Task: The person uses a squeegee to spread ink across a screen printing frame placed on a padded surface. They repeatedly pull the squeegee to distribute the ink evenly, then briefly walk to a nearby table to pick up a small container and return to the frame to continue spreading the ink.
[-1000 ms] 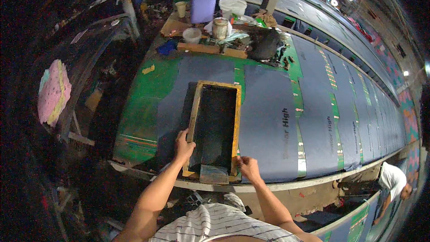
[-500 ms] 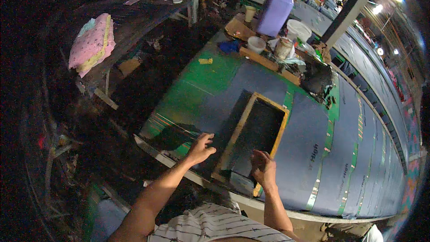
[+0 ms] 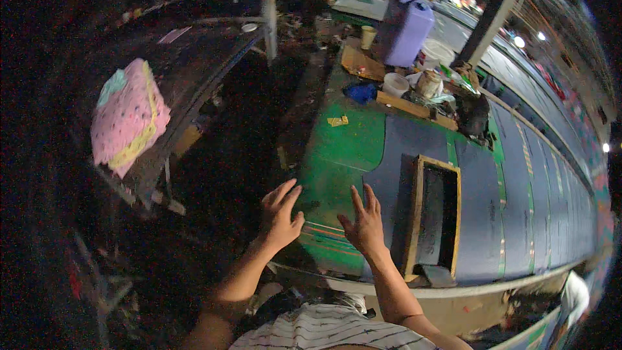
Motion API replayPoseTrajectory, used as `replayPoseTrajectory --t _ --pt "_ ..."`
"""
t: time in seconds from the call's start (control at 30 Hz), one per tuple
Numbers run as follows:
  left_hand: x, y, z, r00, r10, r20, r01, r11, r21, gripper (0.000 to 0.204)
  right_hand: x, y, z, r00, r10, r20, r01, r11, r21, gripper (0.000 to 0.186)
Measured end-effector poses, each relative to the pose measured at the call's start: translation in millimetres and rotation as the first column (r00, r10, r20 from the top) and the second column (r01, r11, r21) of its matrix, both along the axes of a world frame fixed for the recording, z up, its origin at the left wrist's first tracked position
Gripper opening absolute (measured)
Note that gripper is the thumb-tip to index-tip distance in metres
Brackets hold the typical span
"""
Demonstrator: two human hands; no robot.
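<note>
My left hand hovers at the left edge of a long green and grey table, fingers spread with nothing in them. My right hand is above the green end of the table, its fingers stretched and apart. Thin coloured lines run across the green surface between the hands. To the right of my right hand lies a screen-printing frame, a dark mesh in a yellowish wooden border. A small dark grey block-like piece sits at the frame's near end.
At the table's far end stand a purple jerrycan, a white tub, a stained can, a yellow cup and a blue cloth. Left, across a dark gap, folded pink cloth lies on a dark table. A post rises behind.
My right hand has left the screen frame and moved left over the green surface. My view has turned left, so the frame appears farther right. Both hands' fingers are now more spread.
</note>
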State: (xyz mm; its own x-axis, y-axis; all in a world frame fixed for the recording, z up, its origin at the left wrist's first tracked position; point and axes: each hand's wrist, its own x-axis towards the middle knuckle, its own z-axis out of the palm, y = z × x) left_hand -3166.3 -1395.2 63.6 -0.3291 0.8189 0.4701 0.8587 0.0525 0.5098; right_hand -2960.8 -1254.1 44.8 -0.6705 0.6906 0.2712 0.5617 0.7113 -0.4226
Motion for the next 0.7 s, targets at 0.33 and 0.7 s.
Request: replayPoseTrajectory --t 0.33,0.7 --pt "-128 -35 32 0.985 -0.160 -0.065 0.150 0.980 -0.134 0.060 -110 -35 -7 0.964 -0.266 0.022 0.265 0.964 0.025 0.083" --pt "-138 130 0 0.832 -0.548 -0.081 0.536 0.834 -0.132 0.056 -137 18 -3 0.765 -0.643 0.033 0.630 0.759 0.162 0.078"
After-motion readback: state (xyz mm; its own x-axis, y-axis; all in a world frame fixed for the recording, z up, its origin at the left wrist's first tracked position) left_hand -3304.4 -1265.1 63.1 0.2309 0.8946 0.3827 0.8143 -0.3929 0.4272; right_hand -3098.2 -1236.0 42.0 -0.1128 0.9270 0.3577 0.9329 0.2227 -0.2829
